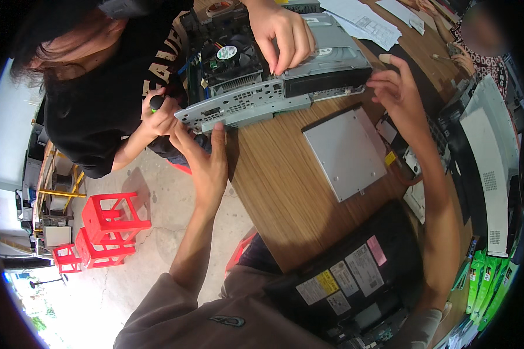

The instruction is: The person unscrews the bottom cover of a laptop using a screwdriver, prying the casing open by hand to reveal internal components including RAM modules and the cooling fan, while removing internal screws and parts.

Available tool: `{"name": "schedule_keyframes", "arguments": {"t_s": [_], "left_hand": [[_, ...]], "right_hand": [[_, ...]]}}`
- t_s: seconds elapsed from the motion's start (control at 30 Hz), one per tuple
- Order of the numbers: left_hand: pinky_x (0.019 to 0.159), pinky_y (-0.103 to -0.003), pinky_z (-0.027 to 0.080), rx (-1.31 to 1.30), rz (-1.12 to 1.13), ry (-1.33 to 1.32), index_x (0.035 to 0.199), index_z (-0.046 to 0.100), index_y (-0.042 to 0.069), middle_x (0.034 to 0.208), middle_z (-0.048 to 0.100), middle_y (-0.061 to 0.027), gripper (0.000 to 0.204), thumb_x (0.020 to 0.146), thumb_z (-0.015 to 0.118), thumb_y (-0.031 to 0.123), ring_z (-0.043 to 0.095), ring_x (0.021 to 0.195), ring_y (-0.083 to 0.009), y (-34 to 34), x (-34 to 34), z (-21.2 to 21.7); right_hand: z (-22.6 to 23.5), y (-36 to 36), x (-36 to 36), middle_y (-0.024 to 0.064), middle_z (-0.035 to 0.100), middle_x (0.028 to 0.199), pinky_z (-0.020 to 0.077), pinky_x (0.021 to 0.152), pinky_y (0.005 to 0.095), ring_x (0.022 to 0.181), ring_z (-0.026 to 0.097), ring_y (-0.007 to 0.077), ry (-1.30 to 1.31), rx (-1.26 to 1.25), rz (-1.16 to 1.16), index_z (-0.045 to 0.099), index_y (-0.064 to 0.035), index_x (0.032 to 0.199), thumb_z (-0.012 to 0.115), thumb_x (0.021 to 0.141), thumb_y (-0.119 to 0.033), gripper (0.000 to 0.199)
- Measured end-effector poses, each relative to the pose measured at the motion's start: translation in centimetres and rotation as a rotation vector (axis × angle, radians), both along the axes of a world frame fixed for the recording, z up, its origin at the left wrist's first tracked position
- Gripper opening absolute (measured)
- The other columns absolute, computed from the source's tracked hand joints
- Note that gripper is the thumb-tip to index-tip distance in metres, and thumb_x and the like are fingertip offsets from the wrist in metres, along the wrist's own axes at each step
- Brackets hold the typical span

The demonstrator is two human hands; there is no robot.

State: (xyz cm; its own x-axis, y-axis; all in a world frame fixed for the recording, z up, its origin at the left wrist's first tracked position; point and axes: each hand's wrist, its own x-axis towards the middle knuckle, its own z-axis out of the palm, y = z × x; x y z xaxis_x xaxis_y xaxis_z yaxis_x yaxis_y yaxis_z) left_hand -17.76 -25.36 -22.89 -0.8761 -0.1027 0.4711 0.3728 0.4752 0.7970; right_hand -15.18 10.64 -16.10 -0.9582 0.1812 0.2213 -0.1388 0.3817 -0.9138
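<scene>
An open desktop computer chassis lies on the table's far left corner, its fan and wires showing. My left hand grips its near left edge, with the thumb against the metal side. At the chassis's right corner my right hand is open, fingers apart; whether the fingertips touch the metal I cannot tell. One of its fingers has a pale wrapping on the tip. A co-worker in black holds a black-and-green handled tool at the left end; another hand pinches at the chassis top.
A flat silver drive-like unit lies on the wooden table. Close to me is a black labelled housing with exposed circuitry. White casings stand at right, papers at the back, red stools on the floor.
</scene>
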Motion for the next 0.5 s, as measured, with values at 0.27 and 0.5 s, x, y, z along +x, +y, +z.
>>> {"name": "schedule_keyframes", "arguments": {"t_s": [0.27, 0.5], "left_hand": [[0.11, -0.044, 0.028, -0.063, 0.113, -0.006, 0.149, 0.022, -0.007, 0.134, 0.032, -0.0225, 0.073, 0.1, 0.065, 0.026, 0.035, 0.125, -0.0334, 1.0, 0.5, 0.1], [0.106, -0.044, 0.032, 0.009, 0.071, -0.05, 0.149, 0.025, -0.003, 0.131, 0.032, -0.0222, 0.071, 0.096, 0.068, 0.018, 0.036, 0.122, -0.0338, 2.3, 2.0, 1.0]], "right_hand": [[-0.5, -0.7, 0.8, 0.0198, 0.055, 0.131, 0.052, 0.096, 0.0315, 0.12, 0.06, 0.0244, 0.025, 0.018, -0.013, 0.028, -0.0062, 0.15, 0.056, 0.094, 0.008, 0.065], [-0.1, 0.1, 0.0, 0.0178, 0.055, 0.133, 0.053, 0.094, 0.0322, 0.119, 0.061, 0.0232, -0.02, 0.058, -0.039, 0.031, -0.008, 0.15, 0.057, 0.094, 0.008, 0.064]]}}
